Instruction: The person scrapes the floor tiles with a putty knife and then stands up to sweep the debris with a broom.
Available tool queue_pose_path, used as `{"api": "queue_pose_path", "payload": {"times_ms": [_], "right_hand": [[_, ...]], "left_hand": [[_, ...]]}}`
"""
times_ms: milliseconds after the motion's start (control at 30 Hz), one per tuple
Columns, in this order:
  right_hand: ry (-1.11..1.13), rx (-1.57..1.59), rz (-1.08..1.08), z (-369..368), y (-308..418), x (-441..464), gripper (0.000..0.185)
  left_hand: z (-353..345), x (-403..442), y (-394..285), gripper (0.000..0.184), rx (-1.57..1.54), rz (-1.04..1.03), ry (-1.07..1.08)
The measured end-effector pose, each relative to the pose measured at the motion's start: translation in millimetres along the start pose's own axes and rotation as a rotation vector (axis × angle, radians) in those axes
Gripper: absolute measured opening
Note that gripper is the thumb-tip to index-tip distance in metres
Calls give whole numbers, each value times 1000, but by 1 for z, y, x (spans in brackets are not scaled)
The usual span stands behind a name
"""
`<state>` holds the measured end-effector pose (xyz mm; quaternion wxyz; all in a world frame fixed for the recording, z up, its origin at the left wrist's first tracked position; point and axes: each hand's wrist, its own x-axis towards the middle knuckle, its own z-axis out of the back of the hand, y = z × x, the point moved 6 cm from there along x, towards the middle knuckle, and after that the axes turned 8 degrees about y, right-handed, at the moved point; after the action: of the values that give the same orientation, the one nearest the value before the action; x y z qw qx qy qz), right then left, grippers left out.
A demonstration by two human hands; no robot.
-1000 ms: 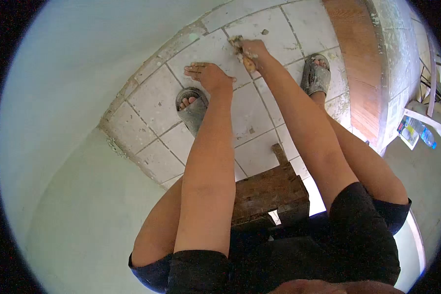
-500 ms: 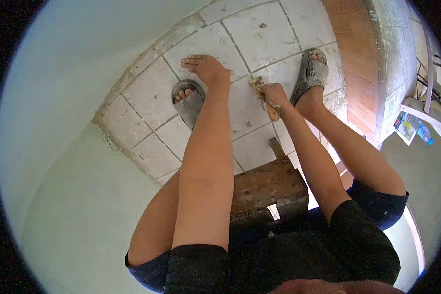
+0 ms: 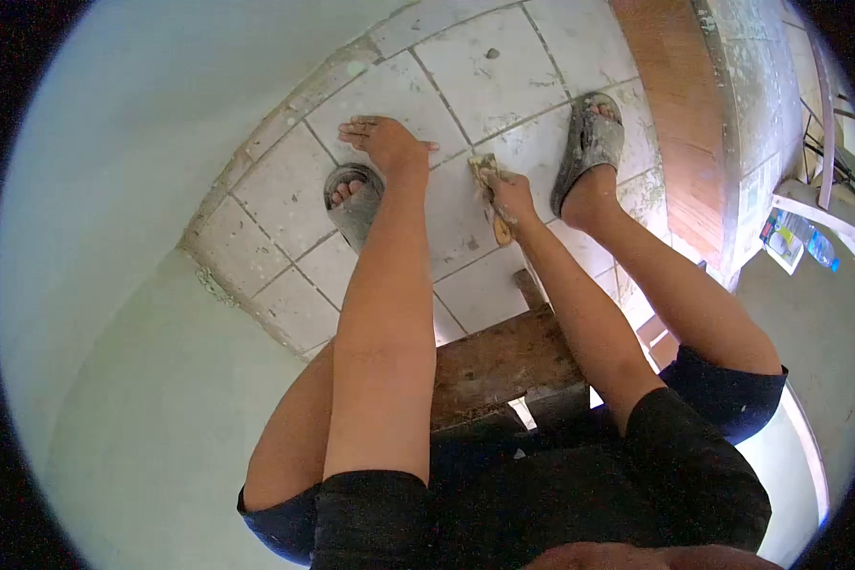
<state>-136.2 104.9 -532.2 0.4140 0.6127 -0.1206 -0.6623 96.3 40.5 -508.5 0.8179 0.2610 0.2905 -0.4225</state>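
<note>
My left hand (image 3: pixel 389 144) is spread flat over the white floor tiles (image 3: pixel 489 81), fingers pointing left and thumb out to the right. It holds nothing. Whether the palm presses on the tile cannot be seen. My right hand (image 3: pixel 513 198) is closed around a dirty wooden-handled tool (image 3: pixel 503 231), low over the tiles. The tool's crusted, yellowish far end (image 3: pixel 483 165) sticks out beyond my fingers; it is too small to tell whether it is a scraper or a brush. A grey slipper (image 3: pixel 354 214) on my left foot lies just below my left hand.
Another grey slipper (image 3: pixel 594 142) is on my right foot. A worn wooden stool (image 3: pixel 503 366) stands below me. Pale walls (image 3: pixel 133 380) border the tiles at left, a wooden strip (image 3: pixel 674 123) at right. A small stone (image 3: pixel 492 53) and a plastic bottle (image 3: pixel 820 252) lie farther off.
The view has shifted slightly. My right hand and its tool have moved a little left and toward me. My left hand stays spread and sits slightly nearer to me.
</note>
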Motion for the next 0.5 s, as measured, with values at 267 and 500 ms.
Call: {"api": "queue_pose_path", "payload": {"times_ms": [267,500], "right_hand": [[148,-1,-146,-17,6,38,44],[173,-124,-199,-48,122,87,55]], "left_hand": [[8,-11,-2,140,14,-39,22],[-9,-8,1,133,-19,-1,-43]]}}
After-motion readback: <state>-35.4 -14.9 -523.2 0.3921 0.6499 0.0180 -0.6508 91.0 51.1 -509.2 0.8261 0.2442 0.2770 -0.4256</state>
